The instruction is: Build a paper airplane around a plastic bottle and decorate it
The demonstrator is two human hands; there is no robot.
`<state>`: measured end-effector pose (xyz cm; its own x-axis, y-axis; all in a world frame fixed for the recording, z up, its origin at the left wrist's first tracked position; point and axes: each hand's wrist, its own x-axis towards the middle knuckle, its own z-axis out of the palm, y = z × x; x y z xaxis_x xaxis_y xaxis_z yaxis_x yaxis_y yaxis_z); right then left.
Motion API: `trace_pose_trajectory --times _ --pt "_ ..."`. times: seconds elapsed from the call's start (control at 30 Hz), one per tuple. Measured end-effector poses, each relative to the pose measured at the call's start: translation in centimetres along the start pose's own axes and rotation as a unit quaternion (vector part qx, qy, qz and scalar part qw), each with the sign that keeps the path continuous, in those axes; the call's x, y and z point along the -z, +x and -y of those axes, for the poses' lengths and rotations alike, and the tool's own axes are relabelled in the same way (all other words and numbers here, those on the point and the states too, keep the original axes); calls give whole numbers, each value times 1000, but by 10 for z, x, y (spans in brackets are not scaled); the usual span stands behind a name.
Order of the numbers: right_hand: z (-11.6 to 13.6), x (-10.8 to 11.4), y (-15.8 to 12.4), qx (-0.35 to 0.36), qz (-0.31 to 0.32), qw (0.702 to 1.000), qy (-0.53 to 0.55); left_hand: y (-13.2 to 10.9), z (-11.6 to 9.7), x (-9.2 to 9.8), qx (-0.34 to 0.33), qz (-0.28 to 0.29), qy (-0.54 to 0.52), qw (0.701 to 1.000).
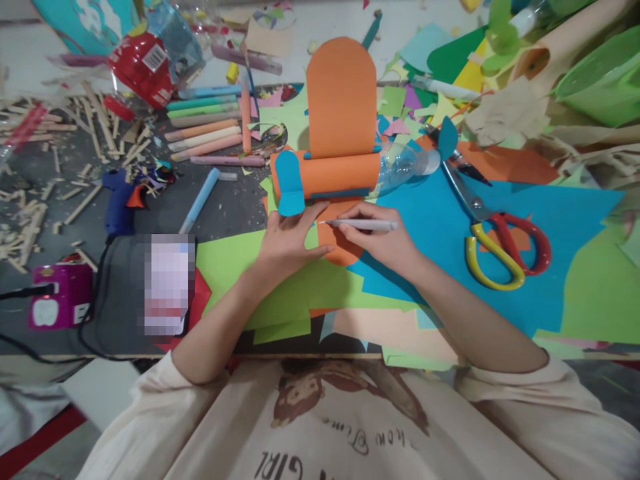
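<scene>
Head: orange paper (pixel 340 175) wraps bottle (pixel 397 167).

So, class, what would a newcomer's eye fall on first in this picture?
Probably the orange-wrapped bottle near the centre, with a rounded orange flap beyond it. Then the red-and-yellow-handled scissors on blue paper at right, and the right hand holding a pen in front of the bottle.
</scene>
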<state>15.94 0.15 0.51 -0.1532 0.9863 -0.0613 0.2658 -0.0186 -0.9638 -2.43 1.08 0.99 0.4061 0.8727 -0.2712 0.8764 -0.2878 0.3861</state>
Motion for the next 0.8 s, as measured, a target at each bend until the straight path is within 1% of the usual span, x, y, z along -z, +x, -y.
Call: trace_pose_trajectory --times 0.1,0.2,0.4,0.67,0.8 --pt "0 2 0 0 0 1000 -15 0 0 0 -2 -4 -2 1000" --pt "1 3 0 4 1 1000 -24 0 -1 1 4 5 0 1000" --pt "2 6 -1 18 -15 999 -37 1 -1 2 4 7 12 1000" --pt "4 9 -1 -1 -32 998 -59 0 -2 2 12 12 18 1000" --pt "6 10 -2 -11 -23 998 -60 0 -2 1 14 13 22 1000"
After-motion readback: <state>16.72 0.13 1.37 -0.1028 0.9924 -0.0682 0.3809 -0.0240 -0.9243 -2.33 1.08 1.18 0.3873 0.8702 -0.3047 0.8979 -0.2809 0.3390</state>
